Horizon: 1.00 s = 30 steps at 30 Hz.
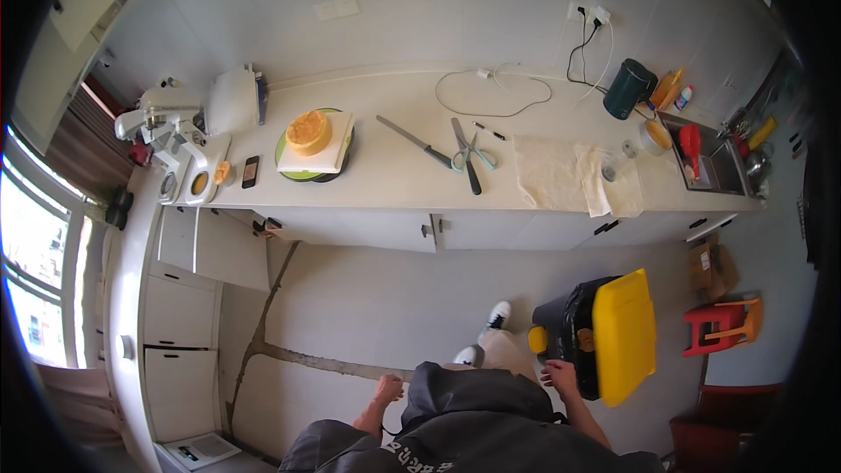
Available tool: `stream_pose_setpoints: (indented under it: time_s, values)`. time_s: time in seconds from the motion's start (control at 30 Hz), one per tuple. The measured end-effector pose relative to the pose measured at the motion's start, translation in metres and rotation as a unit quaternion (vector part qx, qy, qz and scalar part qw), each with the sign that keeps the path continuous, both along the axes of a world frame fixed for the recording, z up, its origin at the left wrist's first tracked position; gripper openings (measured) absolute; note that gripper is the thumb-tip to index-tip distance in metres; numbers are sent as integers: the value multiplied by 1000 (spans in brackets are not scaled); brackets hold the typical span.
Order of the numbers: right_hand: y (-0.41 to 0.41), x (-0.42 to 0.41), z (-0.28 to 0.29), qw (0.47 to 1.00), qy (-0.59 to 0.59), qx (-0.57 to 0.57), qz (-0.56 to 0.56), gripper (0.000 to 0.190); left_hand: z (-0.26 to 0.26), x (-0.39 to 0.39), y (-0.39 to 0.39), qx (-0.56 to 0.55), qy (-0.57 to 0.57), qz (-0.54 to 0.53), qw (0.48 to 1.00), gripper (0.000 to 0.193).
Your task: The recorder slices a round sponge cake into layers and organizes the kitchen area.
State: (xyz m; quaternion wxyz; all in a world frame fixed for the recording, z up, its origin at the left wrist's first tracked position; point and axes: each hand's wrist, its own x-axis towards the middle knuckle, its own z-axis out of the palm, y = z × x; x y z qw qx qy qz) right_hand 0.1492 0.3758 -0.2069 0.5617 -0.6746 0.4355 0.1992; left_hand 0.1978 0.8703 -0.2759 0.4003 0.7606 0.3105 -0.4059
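Note:
My left hand (389, 388) hangs beside the dark apron, fingers loosely curled, over the floor. On the other side my right hand (558, 376) hangs near the black liner of a bin, fingers a little apart, nothing seen in it. Across the floor, on the white counter (394, 187), a round sponge cake (308, 133) rests on a white square board (335, 144) over a green turntable (289, 167). Right of it lie a long serrated knife (406, 133), scissors (470, 154), a dark-handled spatula or knife (472, 177), and a pen (489, 131).
A bin with its yellow lid (624, 338) raised stands to my right. Cabinet doors (230, 246) hang open at the left. The counter also bears a stand mixer (171, 112), a phone (250, 171), cloths (548, 171) and a dark green kettle (629, 89) near the sink (719, 167).

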Motion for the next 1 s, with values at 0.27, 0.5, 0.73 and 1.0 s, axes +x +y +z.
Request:
stream_pose_setpoints:
  time_s: [0.27, 0.5, 0.73, 1.0]
  values:
    - [44, 119, -23, 925, -25, -212, 314, 41, 14, 95, 1, -7, -95, -28, 995, 29]
    - [127, 425, 14, 871, -277, -324, 242, 48, 11, 190, 33, -28, -96, 59, 993, 33]
    - [145, 624, -1, 797, -310, -462, 235, 59, 44, 249, 61, 15, -38, 131, 991, 33]
    - [114, 647, -17, 789, -248, -496, 265, 61, 96, 334, 71, 45, -121, 190, 973, 31]
